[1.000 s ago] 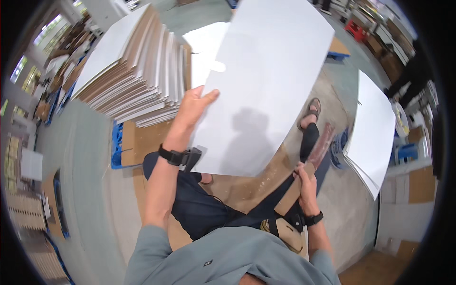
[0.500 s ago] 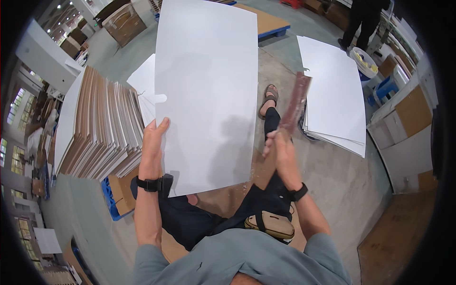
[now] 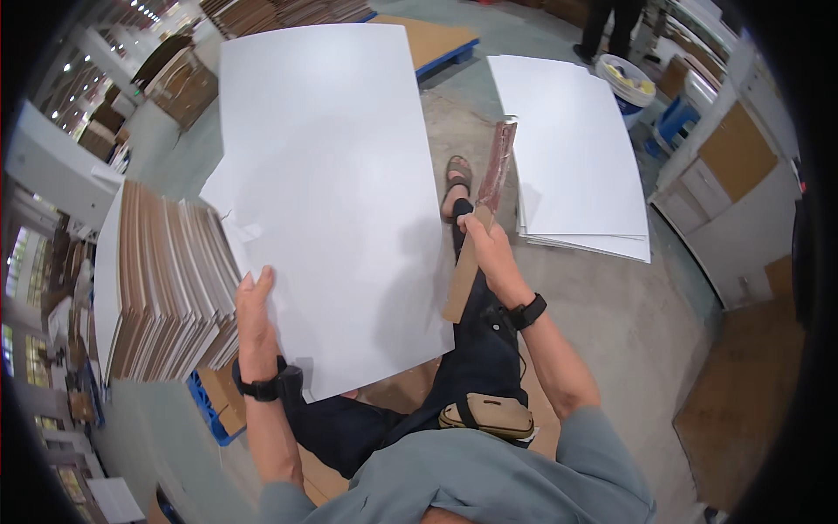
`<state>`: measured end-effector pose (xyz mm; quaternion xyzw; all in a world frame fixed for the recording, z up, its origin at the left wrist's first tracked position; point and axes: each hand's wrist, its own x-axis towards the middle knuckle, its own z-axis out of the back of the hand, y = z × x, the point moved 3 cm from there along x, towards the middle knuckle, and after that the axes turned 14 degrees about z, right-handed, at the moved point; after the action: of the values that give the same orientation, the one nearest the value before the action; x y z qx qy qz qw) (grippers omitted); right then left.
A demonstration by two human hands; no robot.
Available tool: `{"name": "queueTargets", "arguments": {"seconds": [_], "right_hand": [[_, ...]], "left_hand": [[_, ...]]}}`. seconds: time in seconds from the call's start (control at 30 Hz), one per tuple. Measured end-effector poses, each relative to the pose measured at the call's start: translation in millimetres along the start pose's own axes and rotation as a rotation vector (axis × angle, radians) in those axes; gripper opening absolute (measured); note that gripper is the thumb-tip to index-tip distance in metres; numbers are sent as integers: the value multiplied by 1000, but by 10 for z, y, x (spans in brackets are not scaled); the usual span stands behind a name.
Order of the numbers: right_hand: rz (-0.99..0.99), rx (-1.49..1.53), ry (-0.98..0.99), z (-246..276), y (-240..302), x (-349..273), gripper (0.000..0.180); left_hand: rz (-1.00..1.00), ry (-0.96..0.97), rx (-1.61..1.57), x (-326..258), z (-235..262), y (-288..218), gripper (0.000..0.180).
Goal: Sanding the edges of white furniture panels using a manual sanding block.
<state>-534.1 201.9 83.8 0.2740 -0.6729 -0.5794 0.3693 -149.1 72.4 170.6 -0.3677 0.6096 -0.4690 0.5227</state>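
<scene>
A large white board [image 3: 327, 175] stands tilted between my legs, its long sides running away from me. My left hand [image 3: 255, 306] is closed on its left edge near the bottom corner, thumb on the white face. In my right hand [image 3: 491, 249] is a long flat stick [image 3: 497, 166], worn reddish-brown on its upper part and plain tan at the lower end. That tan end hangs beside the board's lower right edge; whether they touch I cannot tell. Left of the board, a thick stack of white-faced boards with brown edges [image 3: 170, 279] leans in a fanned row.
More white boards [image 3: 572, 148] lie in a low pile on the right. Behind it are a white bucket [image 3: 624, 83] and a standing person's dark legs [image 3: 611, 31]. A blue pallet [image 3: 214, 406] shows under the left stack; a brown-topped pallet [image 3: 428, 39] lies farther off.
The stick has come down and inward toward the board's right edge, and its motion blur is gone. My view has shifted, so the board appears farther left. My left hand keeps its hold.
</scene>
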Motion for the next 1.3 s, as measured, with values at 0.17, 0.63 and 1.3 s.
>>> {"name": "queueTargets", "arguments": {"seconds": [0.17, 0.63, 1.3], "right_hand": [[-98, 29, 67, 558, 176, -307, 42], [109, -520, -312, 2949, 742, 311, 43], [15, -1149, -2, 3626, -626, 720, 40]], "left_hand": [[3, 166, -157, 207, -458, -129, 45], [76, 754, -205, 1631, -4005, -50, 38], [-181, 500, 570, 917, -4633, 1540, 88]]}}
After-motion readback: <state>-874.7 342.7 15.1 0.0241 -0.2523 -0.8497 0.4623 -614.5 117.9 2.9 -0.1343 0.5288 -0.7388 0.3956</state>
